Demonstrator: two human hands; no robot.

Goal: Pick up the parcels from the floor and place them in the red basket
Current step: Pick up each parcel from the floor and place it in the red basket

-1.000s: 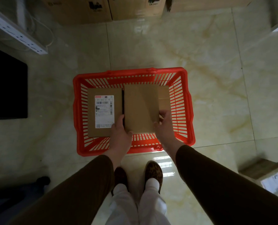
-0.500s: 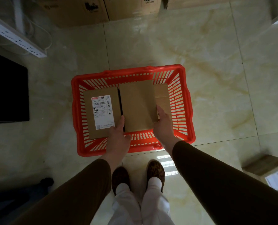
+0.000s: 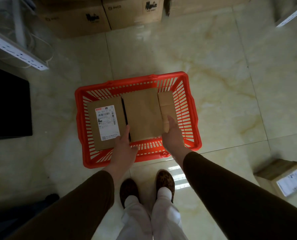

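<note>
The red basket (image 3: 192,118) stands on the tiled floor in front of my feet. A cardboard parcel with a white label (image 3: 106,122) lies in its left half. Beside it, a plain cardboard parcel (image 3: 142,115) sits low in the basket, pressed between both hands. My left hand (image 3: 125,148) is at its near left corner, with a finger in the gap between the two parcels. My right hand (image 3: 172,134) lies flat against its right side. Another labelled parcel (image 3: 282,177) lies on the floor at the lower right.
Large cardboard boxes (image 3: 99,16) line the far wall. A white perforated shelf rail (image 3: 18,51) and a black panel (image 3: 7,103) are at the left. Another white shelf edge (image 3: 293,13) is at the upper right. Open tiled floor lies right of the basket.
The plain parcel has gone down into the basket next to the labelled one, with both hands staying on its sides. The view has shifted slightly.
</note>
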